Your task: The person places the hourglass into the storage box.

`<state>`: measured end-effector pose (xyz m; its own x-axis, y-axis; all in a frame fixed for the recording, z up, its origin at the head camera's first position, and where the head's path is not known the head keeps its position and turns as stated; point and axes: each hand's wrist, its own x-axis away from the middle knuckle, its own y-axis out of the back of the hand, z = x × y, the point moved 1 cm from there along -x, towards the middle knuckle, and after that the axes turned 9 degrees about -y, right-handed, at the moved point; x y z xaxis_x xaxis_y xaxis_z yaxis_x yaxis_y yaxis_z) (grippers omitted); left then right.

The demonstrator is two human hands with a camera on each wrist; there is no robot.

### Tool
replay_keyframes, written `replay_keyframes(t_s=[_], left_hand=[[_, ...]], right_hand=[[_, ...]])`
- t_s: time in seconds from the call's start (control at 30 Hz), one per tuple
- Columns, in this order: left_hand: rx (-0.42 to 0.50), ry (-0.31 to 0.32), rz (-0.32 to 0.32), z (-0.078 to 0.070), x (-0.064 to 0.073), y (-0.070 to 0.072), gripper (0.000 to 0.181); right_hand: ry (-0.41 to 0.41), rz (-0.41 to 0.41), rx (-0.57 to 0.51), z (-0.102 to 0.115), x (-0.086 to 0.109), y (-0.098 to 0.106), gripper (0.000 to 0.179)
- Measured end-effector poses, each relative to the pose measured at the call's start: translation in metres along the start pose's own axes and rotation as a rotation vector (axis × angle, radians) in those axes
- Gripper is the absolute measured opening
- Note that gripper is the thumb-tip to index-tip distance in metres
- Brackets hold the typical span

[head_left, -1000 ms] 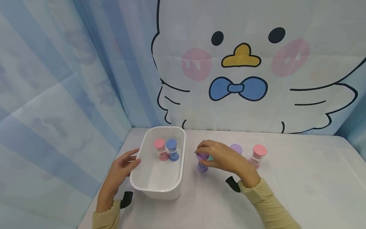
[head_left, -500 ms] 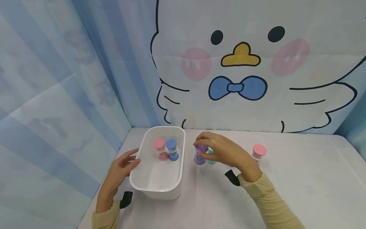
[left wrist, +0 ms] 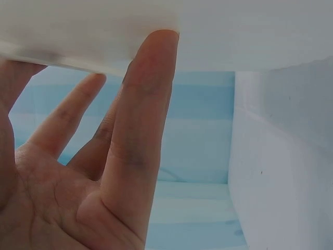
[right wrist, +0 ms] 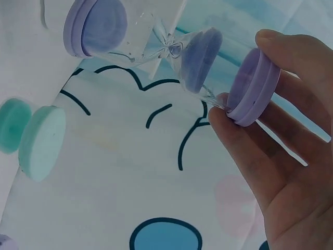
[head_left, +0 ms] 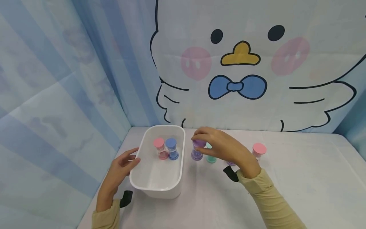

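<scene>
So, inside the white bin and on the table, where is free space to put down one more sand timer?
The white plastic bin has bare floor in its near half; the pink timer and blue timer crowd its far end. The table lies bare right of the outer pink timer. Around the right hand it is crowded.

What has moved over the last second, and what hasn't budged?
The right hand, its fingers pinching the purple hourglass by its top cap, has lifted it and carried it left toward the white bin. The left hand still rests on the bin's side; the pink timer and blue timer inside stayed put.
</scene>
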<state>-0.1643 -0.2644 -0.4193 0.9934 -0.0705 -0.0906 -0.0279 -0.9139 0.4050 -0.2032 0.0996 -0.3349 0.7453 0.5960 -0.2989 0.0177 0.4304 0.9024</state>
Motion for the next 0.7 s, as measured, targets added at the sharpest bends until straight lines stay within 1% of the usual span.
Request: replay_keyframes(t_s=[0.37, 0.7], left_hand=[[0.002, -0.002, -0.001, -0.002, 0.0, 0.001, 0.055], [-0.003, 0.008, -0.004, -0.001, 0.0, 0.0, 0.056]], right_hand=[[0.054, -0.072, 0.009, 0.003, -0.007, 0.008, 0.036], [0.074, -0.096, 0.004, 0.008, -0.013, 0.014, 0.037]])
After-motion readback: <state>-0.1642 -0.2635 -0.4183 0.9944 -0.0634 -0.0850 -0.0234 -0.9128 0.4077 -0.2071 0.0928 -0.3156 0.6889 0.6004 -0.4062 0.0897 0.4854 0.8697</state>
